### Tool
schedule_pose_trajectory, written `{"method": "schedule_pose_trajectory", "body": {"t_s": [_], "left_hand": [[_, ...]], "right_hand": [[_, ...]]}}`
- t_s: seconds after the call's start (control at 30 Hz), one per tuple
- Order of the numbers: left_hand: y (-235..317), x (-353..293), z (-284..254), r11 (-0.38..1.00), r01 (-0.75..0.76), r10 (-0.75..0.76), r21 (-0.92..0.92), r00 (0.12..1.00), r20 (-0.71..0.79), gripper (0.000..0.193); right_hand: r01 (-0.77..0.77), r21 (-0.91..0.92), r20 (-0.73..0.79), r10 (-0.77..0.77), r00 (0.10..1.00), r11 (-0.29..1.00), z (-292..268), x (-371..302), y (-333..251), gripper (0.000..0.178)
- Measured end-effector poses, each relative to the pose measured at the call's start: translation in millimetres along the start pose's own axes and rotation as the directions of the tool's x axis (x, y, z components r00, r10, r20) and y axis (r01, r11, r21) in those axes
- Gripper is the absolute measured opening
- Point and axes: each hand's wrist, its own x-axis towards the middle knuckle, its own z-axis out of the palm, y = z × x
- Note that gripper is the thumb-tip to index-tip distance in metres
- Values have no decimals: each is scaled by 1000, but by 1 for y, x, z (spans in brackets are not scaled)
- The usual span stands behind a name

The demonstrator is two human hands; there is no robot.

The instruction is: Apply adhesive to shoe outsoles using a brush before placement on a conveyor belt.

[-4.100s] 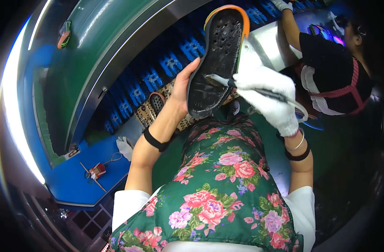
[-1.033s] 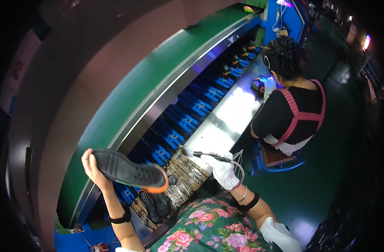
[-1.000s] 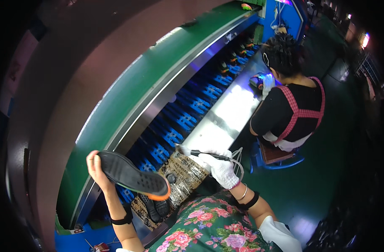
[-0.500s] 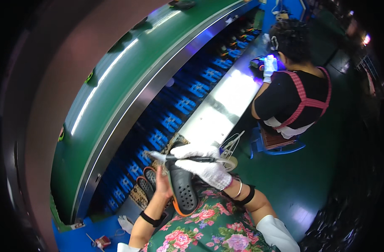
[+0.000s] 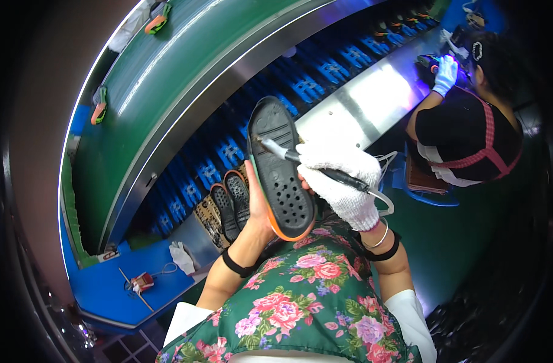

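In front of me a black shoe sole (image 5: 282, 172) with an orange and green edge stands tilted, its ribbed and holed face toward me. My bare left hand (image 5: 257, 209) holds it from behind, thumb along its left edge and fingertips showing at the right. Closed in my white-gloved right hand (image 5: 343, 181) is a glue brush (image 5: 337, 177) with a black handle and a hose. Its pale tip is at the sole's upper half, apparently touching the surface. Two more dark soles with orange rims, a left one (image 5: 225, 212) and a right one (image 5: 237, 195), lie beyond my left forearm.
A metal ledge (image 5: 343, 109) runs to the far right, beside a row of blue holders (image 5: 309, 88). Behind them passes a green conveyor (image 5: 185, 66) carrying shoe parts. A co-worker (image 5: 464, 139) sits at the right. A blue table (image 5: 113, 290) stands at lower left.
The sole has risen, moved away from my body and turned its face more toward me. My right hand has brought the brush tip over the sole. The whole view has shifted.
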Motion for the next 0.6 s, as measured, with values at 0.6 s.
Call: {"method": "schedule_pose_trajectory", "body": {"t_s": [0.6], "left_hand": [[-20,12,11,854,-157,189,497,982,-15,108]], "right_hand": [[447,-378,300,-349,888,811,13,17,-2,36]]}}
